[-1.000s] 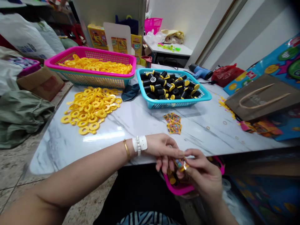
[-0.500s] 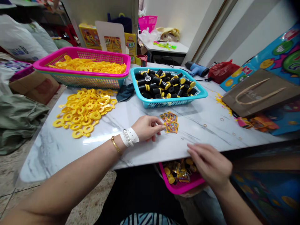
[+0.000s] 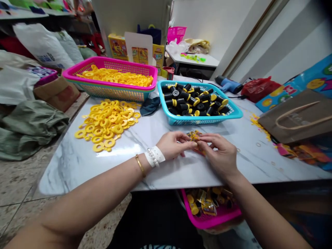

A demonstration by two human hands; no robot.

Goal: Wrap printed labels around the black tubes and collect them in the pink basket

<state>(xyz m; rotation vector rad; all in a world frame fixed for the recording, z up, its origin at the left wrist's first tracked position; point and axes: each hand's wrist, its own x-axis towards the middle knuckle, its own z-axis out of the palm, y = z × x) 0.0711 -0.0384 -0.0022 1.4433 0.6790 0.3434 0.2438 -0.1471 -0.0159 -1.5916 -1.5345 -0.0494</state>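
Over the marble-patterned table (image 3: 178, 174), my left hand (image 3: 172, 145) comes in from the left, its thumb and fingers pinched at the edge of a small printed orange card (image 3: 195, 135). Opposite it, my right hand (image 3: 220, 150) pinches the same spot with thumb and forefinger. The fingers partly hide the card and whatever lies below it. Just beyond my hands stands a blue basket (image 3: 202, 120) of black cylinders with yellow caps (image 3: 193, 100). Below the table edge a pink basket (image 3: 204, 224) holds yellow-capped pieces and small printed packets (image 3: 209, 207).
Yellow ring-shaped plastic pieces (image 3: 109, 121) are heaped on the left, with a pink basket (image 3: 70, 73) of more behind. A dark cloth (image 3: 149, 106) lies between the baskets. On the right are a brown paper bag (image 3: 293, 117), a red plastic bag (image 3: 259, 89) and a blue tool (image 3: 229, 84).
My right hand let go of a packet over the lower pink basket and came up to the table. My left hand moved to the small printed cards, and both hands now meet there.
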